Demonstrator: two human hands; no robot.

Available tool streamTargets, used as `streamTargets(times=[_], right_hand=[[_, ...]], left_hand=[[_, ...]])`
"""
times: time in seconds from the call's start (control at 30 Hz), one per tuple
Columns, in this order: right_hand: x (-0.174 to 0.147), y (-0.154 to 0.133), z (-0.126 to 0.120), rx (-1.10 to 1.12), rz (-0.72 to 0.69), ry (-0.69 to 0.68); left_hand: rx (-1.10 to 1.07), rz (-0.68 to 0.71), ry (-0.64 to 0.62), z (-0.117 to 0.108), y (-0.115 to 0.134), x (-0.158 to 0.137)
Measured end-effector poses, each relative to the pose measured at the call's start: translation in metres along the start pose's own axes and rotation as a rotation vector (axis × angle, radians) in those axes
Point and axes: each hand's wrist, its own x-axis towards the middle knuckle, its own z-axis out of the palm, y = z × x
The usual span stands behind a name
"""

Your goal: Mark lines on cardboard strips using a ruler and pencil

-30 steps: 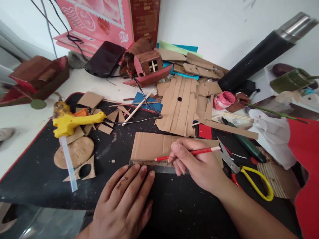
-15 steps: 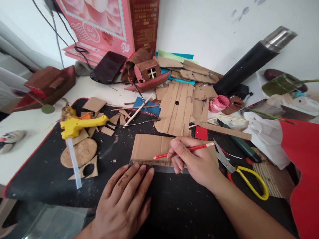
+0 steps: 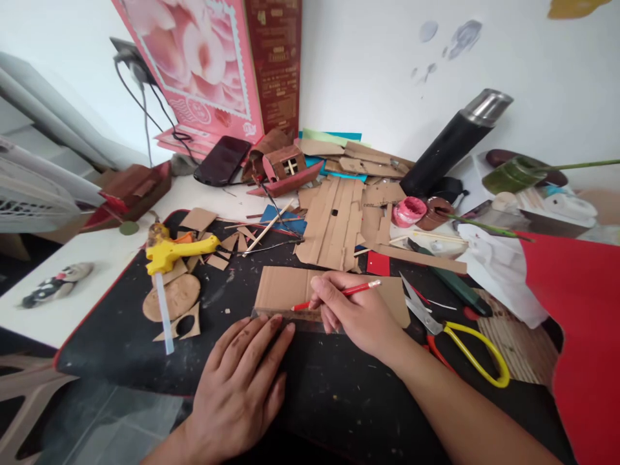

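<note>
A rectangular piece of brown cardboard [image 3: 285, 287] lies on the black mat [image 3: 116, 352] in front of me. Along its near edge runs a clear ruler [image 3: 310, 323], partly covered by my hands. My left hand [image 3: 242, 374] lies flat, palm down, with its fingertips pressing on the ruler's left part. A red pencil [image 3: 353, 289] is gripped in my right hand [image 3: 353, 310], its tip down by the ruler's edge on the cardboard. My right hand hides the middle of the cardboard.
A yellow glue gun [image 3: 179, 248] and cardboard scraps lie on the left. Scissors [image 3: 445, 329] and a green-handled cutter [image 3: 460, 287] are on the right. Behind stand small red-brown boat models [image 3: 290, 171], layered cardboard [image 3: 329, 226], paint pots [image 3: 409, 211] and a black flask [image 3: 445, 148].
The view has shifted, so the background sits differently. The pencil tip has moved slightly left along the ruler. My left hand stays on the ruler.
</note>
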Motion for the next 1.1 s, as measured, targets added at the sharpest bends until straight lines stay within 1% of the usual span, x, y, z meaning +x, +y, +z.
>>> streamTargets(times=[0.23,0.53,0.7,0.87,1.1], right_hand=[[0.005,-0.003,-0.005,0.13,0.001,0.026],[0.006,-0.008,-0.012,0.123,-0.026,0.114],[0.007,-0.008,-0.013,0.154,-0.024,0.123],[0.007,-0.008,-0.014,0.157,-0.033,0.114],[0.007,-0.008,-0.015,0.132,-0.025,0.095]], left_hand=[[0.013,-0.009,-0.013,0.002,0.002,0.0],[0.075,-0.007,-0.014,0.001,0.002,-0.001],[0.069,0.038,-0.009,-0.003,0.001,0.001],[0.116,0.034,-0.018,-0.005,0.001,0.0],[0.12,0.042,-0.018,-0.005,0.001,0.001]])
